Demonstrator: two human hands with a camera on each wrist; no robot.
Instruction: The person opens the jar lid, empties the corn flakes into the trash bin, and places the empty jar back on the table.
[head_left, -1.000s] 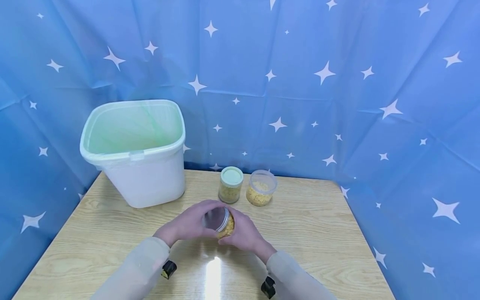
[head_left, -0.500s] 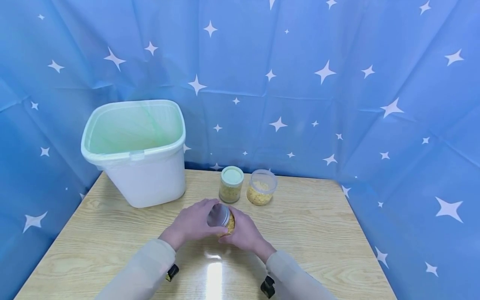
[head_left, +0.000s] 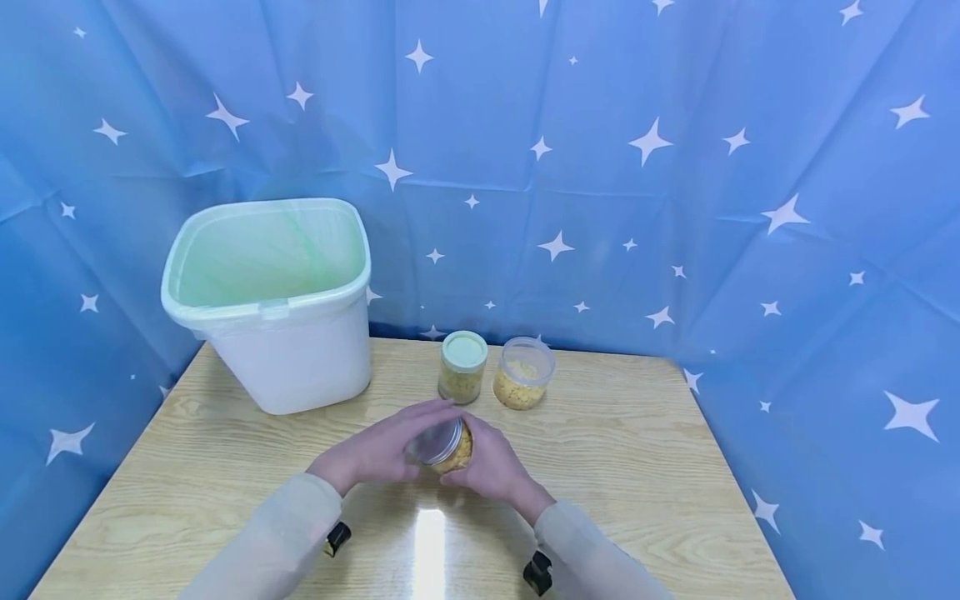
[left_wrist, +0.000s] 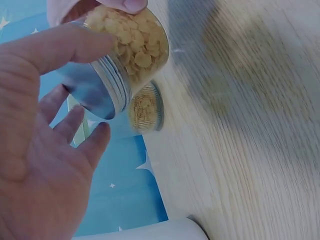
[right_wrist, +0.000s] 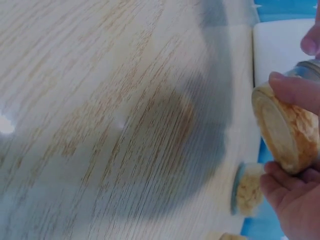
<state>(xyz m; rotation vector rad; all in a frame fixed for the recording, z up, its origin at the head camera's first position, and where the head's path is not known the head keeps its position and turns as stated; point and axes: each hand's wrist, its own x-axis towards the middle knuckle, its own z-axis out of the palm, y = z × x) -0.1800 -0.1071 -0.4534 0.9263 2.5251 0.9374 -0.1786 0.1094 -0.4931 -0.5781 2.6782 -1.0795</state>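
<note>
Left wrist view: one clear cylindrical jar of yellow flakes [left_wrist: 145, 42], tilted, raised off the pale wood-grain table [left_wrist: 215, 165]; silver metal lid [left_wrist: 102, 82]; left hand [left_wrist: 47, 150], fingers spread apart around lid. Right wrist view only: jar's round base, right hand [right_wrist: 300, 202] clamped on jar. Head view only: white plastic bin's [head_left: 296, 358] green interior; two upright containers, green-lidded jar [head_left: 461, 382] and clear-topped tub [head_left: 519, 390], beyond hands.

left sleeve [head_left: 270, 533]: off-white | right sleeve [head_left: 594, 552]: off-white | left wrist block [head_left: 339, 536]: black, yellowish patch | right wrist block [head_left: 537, 573]: black
</note>
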